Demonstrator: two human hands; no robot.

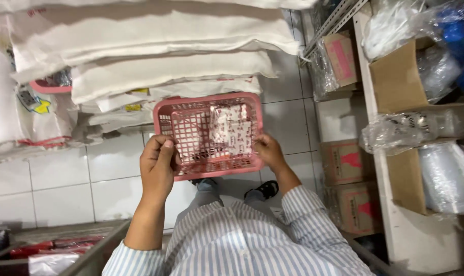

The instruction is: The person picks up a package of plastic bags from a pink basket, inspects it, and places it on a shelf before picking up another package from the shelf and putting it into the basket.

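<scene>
I hold a pink plastic mesh basket (207, 104) in front of my body with both hands. My left hand (158, 166) grips its near left corner, thumb over the rim. At the near right corner, my right hand (268, 151) clasps the rim. Inside the basket lies a white packet with red print (231, 129), toward the right side. The basket hangs level above the white tiled floor (58, 184).
Stacked white woven sacks (155, 46) rise just beyond the basket. White shelving (395, 214) on the right carries cardboard boxes (344, 162) and clear plastic bags (410, 128). A crate with red packets (53, 249) sits low left. Another pink basket rim (50, 88) peeks between sacks.
</scene>
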